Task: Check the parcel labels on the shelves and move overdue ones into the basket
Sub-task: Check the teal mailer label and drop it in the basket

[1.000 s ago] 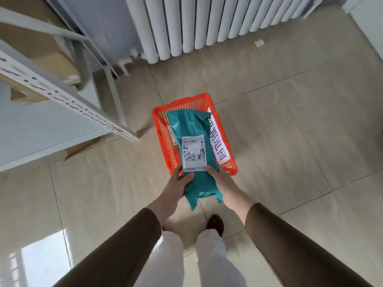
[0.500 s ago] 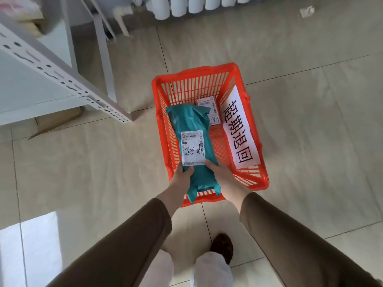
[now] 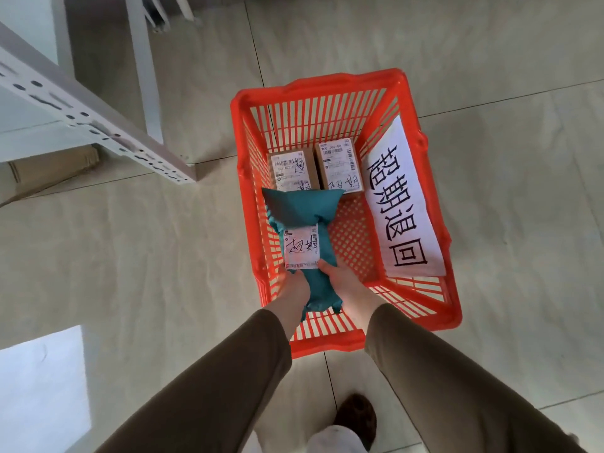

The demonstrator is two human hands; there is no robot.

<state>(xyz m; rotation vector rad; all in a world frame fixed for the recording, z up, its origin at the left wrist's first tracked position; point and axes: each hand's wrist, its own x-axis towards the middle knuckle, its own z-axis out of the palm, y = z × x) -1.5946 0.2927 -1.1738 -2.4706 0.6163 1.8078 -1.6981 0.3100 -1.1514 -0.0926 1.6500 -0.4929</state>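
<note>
A teal soft parcel (image 3: 302, 210) with a white handwritten label (image 3: 301, 246) hangs inside the orange plastic basket (image 3: 421, 320) on the floor. My left hand (image 3: 294, 289) and my right hand (image 3: 343, 284) both grip the parcel's near end, thumbs by the label. Two small cardboard parcels (image 3: 292, 170) (image 3: 340, 166) with white labels lie on the basket's floor at the far end, partly hidden by the teal parcel's far end. A white paper sign (image 3: 402, 207) with large black characters is fixed inside the basket's right wall.
A white metal shelf rack (image 3: 81, 122) with a perforated upright stands at the left, its leg (image 3: 143, 76) on the tiled floor. Flattened cardboard (image 3: 49, 168) lies under the rack. My shoe (image 3: 354, 416) is at the bottom, just behind the basket.
Both hands have lowered the teal parcel from above the basket down into it. The view has tilted down and closer, and two cardboard parcels in the basket now show.
</note>
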